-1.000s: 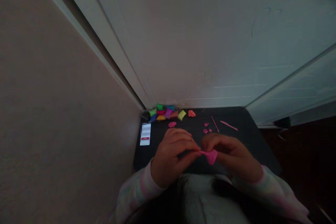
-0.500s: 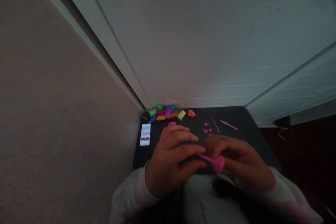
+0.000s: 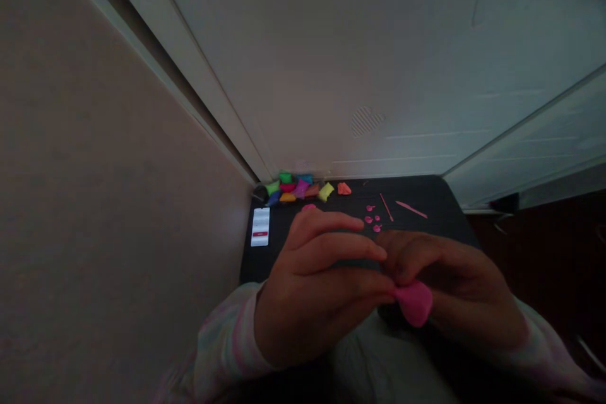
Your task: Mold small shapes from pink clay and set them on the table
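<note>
A lump of pink modelling clay (image 3: 415, 303), broad and rounded with a narrow end on its left, is held between both hands above the near side of the table. My left hand (image 3: 317, 284) pinches the narrow end between thumb and index finger, its other fingers stretched out. My right hand (image 3: 449, 284) grips the clay near that same end with bent fingers; its thumb lies partly behind the clay. Beyond the hands lie several small pink clay pieces (image 3: 368, 219), some with thin tails. Another pink clay lump (image 3: 308, 207) shows just past my left hand.
On the dark table (image 3: 411, 187), colourful clay packets (image 3: 301, 188) are heaped at the back left, beside an orange clay lump (image 3: 344, 189). A lit phone (image 3: 260, 227) lies at the left edge. A thin pink stick (image 3: 386, 207) and a pink clay knife (image 3: 411, 209) lie at the right.
My left thumb and index finger have closed on the clay's narrow end, which stretched out longer before. Both hands and the clay sit slightly further right, and the view has tipped down a little.
</note>
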Motion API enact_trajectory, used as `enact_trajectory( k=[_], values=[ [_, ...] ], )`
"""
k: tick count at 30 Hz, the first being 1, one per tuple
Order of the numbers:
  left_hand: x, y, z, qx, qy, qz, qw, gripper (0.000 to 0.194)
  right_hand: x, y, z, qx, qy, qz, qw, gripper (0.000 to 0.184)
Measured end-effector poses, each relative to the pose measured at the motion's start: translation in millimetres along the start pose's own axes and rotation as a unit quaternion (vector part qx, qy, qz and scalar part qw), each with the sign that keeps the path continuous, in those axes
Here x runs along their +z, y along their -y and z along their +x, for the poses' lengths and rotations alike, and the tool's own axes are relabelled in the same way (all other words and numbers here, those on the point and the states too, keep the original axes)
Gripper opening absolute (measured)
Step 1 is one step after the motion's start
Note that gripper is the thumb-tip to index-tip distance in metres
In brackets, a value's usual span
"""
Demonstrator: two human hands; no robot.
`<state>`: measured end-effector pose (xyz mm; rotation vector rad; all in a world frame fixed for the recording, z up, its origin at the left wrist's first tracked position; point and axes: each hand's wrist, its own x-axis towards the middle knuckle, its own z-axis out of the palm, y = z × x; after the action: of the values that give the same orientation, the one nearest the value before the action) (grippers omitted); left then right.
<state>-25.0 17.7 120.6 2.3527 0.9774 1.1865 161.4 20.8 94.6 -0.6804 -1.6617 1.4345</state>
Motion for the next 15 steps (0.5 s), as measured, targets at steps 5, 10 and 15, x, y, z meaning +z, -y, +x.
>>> enact_trajectory(
  k=[5,10,15],
  values=[
    [0.6,-1.7,-0.9,-0.003,-0.002,0.004,1.0,0.007,-0.4,0.0,-0.3,0.023,0.001,-0.006,1.0,0.006],
    [2.2,-1.6,-2.3,-0.008,-0.006,0.001,1.0,0.005,-1.2,-1.0,0.1,0.02,0.011,0.003,1.0,0.005],
    [4.9,-2.0,-4.1,-0.026,-0.025,-0.001,0.999,0.008,-0.4,-1.5,0.0,0.036,0.001,0.015,0.999,0.003]
  ],
)
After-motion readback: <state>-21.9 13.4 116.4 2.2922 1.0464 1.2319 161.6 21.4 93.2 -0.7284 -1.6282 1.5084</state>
